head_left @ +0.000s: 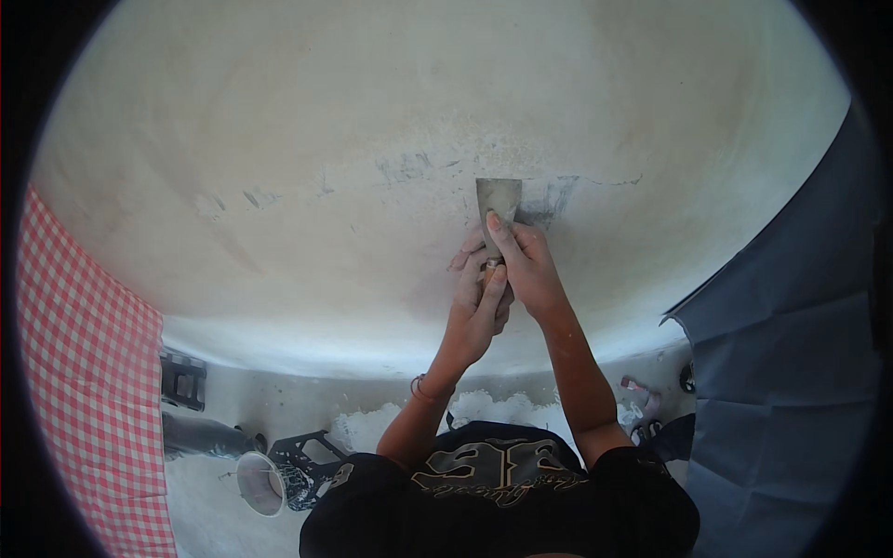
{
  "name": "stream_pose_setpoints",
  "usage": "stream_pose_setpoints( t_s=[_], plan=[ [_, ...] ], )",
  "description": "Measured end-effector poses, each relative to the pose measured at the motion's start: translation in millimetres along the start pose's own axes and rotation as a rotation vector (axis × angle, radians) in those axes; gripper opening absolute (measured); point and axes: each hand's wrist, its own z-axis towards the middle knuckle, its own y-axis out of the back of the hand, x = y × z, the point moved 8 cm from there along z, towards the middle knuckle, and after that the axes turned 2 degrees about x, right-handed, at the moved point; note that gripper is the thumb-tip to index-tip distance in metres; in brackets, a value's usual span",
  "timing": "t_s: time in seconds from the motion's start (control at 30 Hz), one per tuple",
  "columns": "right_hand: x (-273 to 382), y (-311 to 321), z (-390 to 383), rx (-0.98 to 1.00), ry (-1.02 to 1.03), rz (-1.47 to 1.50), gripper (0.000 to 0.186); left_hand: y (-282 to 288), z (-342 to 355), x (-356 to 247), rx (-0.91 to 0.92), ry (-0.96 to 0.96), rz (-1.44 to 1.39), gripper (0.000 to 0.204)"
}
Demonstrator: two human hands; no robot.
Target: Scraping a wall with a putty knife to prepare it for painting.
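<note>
Both hands are on a putty knife (499,193), its broad metal blade pointing up in front of the wall (316,112). My left hand (474,307) is closed round its wooden handle, below the blade. My right hand (532,265) grips the blade's lower part, the thumb lying flat on its face and the fingers behind, partly hidden. Whitish dust coats the fingers of both hands. Around the blade the pale wall shows a line of dark grey scraped marks; whether the blade's edge touches the wall I cannot tell.
A red checked cloth (88,372) hangs at the left, a dark blue-grey cloth (791,409) at the right. Below on the floor stand a white bucket (261,484), a black plastic stool (312,458) and a dark crate-like stool (184,379). Other people's legs show at both sides.
</note>
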Motion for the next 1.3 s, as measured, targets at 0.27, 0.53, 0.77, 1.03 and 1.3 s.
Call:
stream_pose_setpoints(
  t_s=[0.27,0.53,0.77,1.03,1.3],
  plan=[
    [8.2,-1.3,-7.3,-0.007,-0.029,-0.014,0.056,-5.3,1.2,-11.0,0.068,0.022,0.039,0.037],
    [7.9,0.3,2.2,0.022,0.016,-0.056,0.059,-4.2,17.4,-6.7,0.023,0.084,-0.081,0.038],
    [2.3,4.5,5.5,-0.125,0.067,-0.130,0.059,14.4,30.9,4.9,-0.261,-0.105,0.101,0.036],
    [9.1,7.0,9.3,-0.015,0.039,-0.085,0.060,7.9,30.0,-3.8,-0.249,-0.111,0.121,0.037],
    [5.4,7.0,9.6,-0.088,0.065,-0.117,0.059,12.4,34.3,1.9,-0.270,-0.034,0.078,0.038]
  ],
)
